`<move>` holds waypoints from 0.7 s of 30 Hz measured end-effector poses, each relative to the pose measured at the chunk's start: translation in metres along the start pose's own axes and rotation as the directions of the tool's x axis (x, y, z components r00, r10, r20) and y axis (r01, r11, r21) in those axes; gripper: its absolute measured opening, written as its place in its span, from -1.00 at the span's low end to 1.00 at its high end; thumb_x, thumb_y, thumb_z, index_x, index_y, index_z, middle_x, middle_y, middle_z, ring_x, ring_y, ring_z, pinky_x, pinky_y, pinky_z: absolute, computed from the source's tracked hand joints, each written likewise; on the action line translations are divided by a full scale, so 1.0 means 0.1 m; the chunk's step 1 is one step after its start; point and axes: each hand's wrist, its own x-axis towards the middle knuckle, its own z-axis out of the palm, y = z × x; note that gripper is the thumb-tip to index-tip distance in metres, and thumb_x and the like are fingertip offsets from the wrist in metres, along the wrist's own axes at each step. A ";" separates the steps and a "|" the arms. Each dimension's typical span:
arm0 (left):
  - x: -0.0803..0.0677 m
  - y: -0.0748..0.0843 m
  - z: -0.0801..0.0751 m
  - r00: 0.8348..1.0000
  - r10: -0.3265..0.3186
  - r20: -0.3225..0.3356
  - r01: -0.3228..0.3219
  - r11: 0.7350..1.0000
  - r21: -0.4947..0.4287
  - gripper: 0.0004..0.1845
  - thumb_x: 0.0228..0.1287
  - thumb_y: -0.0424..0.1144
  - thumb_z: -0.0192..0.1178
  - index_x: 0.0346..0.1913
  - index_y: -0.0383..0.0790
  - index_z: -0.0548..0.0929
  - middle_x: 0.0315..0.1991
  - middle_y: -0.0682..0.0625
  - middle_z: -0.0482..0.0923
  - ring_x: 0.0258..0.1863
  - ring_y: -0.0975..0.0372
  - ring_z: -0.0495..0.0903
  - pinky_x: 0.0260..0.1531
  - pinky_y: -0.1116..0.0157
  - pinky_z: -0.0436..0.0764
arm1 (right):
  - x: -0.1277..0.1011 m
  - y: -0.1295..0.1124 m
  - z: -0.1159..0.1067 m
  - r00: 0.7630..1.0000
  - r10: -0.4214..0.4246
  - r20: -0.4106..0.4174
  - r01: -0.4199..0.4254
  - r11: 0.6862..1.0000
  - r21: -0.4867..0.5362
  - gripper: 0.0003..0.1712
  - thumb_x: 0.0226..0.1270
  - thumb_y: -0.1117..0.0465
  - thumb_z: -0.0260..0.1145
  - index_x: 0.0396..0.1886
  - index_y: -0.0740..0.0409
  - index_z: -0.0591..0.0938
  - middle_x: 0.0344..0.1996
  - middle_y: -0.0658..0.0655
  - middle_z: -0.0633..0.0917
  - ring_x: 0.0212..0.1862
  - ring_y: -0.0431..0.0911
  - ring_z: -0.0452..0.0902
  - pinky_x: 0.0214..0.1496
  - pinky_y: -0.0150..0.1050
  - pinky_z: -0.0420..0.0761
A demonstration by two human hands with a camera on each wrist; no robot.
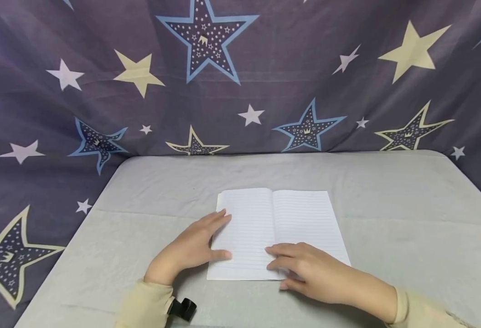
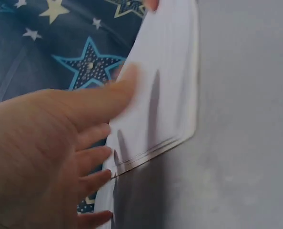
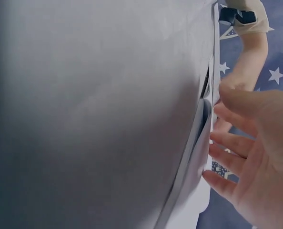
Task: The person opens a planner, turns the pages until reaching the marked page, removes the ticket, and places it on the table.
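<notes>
Star-print cloth [image 1: 265,82] is hung behind a grey table [image 1: 388,191]. An open lined notebook [image 1: 297,218] is laid flat mid-table. Its left page is pressed by the left hand [image 1: 191,248], fingers straight; its lower middle is touched by the right hand [image 1: 310,271], fingers relaxed.

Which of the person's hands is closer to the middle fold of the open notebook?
The right hand: its fingertips rest on the pages at the fold of the notebook, near the bottom edge. The left hand lies at the outer left edge, farther from the fold.
</notes>
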 end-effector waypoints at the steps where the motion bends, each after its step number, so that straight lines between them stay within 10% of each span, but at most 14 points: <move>1: 0.00 0.01 0.01 1.000 -0.001 0.016 0.001 1.000 0.002 -0.06 0.10 0.12 0.42 0.49 -0.18 0.30 0.53 -0.12 0.11 0.49 -0.10 0.08 0.40 -0.17 0.11 | -0.02 0.01 -0.01 1.000 -0.004 -0.010 0.004 1.000 0.001 -0.62 0.29 0.01 0.42 0.08 -0.07 0.66 0.29 0.03 0.54 0.27 -0.05 0.47 0.18 -0.01 0.54; 12: 0.00 -0.01 0.01 0.999 -0.014 0.034 0.013 1.000 0.017 -0.03 0.02 0.12 0.47 0.47 -0.16 0.34 0.52 -0.11 0.14 0.49 -0.10 0.09 0.41 -0.16 0.09 | -0.63 0.46 -0.19 0.980 0.132 -0.150 -0.144 0.987 -0.075 -0.40 0.12 0.05 0.51 0.19 0.03 0.62 0.29 0.18 0.52 0.25 0.13 0.47 0.17 0.13 0.50; 21: -0.01 -0.04 0.00 1.000 0.010 0.023 -0.010 1.000 0.006 -0.03 -0.04 0.06 0.53 0.44 -0.19 0.38 0.50 -0.13 0.18 0.47 -0.11 0.14 0.40 -0.17 0.11 | -0.86 0.77 -0.18 0.964 0.220 -0.152 -0.228 0.973 -0.038 -0.07 -0.14 -0.20 0.55 0.28 0.08 0.58 0.35 0.20 0.46 0.28 0.20 0.41 0.23 -0.20 0.43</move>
